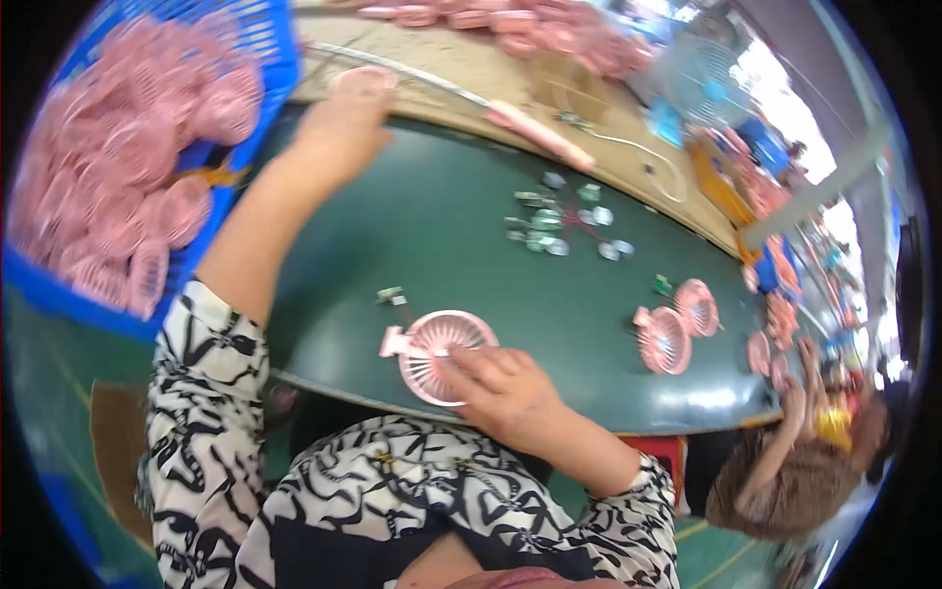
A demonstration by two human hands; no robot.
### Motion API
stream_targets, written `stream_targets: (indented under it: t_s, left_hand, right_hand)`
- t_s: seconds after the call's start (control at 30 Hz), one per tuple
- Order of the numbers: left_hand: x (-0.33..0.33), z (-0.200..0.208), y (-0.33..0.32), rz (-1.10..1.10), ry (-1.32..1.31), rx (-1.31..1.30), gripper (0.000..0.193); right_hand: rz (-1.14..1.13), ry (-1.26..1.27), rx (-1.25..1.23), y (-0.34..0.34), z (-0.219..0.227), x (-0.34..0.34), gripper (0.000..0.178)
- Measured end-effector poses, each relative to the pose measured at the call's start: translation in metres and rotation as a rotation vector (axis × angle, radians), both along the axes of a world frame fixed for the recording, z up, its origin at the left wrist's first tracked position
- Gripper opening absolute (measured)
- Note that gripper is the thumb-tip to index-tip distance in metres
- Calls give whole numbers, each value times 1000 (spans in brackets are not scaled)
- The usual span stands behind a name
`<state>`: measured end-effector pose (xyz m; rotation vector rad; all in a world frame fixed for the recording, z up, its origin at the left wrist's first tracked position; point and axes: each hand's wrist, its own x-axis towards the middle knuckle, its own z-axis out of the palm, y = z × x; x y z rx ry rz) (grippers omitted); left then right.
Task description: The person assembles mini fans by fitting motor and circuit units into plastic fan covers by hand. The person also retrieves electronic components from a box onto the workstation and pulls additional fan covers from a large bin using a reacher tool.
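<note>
A green conveyor belt (pixel 442 255) crossed the view, its far end bent and blurred by the lens. A blue basket (pixel 265 59) of pink fan grilles, cut off at the left rim, sat beside it. The left hand (pixel 343 123) reached to the belt's far edge and touched a pink round piece (pixel 365 79); whether the fingers gripped it could not be told. The right hand (pixel 500 388) lay spread on a pink fan housing (pixel 437 353) at the near edge, covering its lower right. Small metal parts (pixel 559 221) lay mid-belt, too blurred to identify.
</note>
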<state>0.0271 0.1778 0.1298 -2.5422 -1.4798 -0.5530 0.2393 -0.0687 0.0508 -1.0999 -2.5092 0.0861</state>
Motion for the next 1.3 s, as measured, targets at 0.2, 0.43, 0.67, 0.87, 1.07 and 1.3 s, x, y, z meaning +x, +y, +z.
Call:
stream_targets:
  t_s: [0.2, 0.43, 0.67, 0.87, 1.07, 1.3]
  left_hand:
    - [2, -46, 98, 131, 56, 90, 46]
    - [12, -46, 36, 36, 159, 25, 12]
    - [-26, -48, -122, -414, -117, 89, 12]
    - [-48, -83, -153, -571, -311, -58, 18]
    - [-55, -93, -141, -492, -567, -268, 34]
    - [-66, -101, -137, -523, -444, -301, 33]
  right_hand:
    - [23, 102, 83, 11, -14, 12, 66]
    - [16, 96, 24, 10, -11, 19, 68]
    - [-192, 33, 1, 16, -8, 22, 55]
    - [-560, -170, 143, 15, -12, 57, 52]
    - [-1006, -361, 280, 15, -16, 124, 39]
    - [-795, -249, 253, 74, 4, 75, 59]
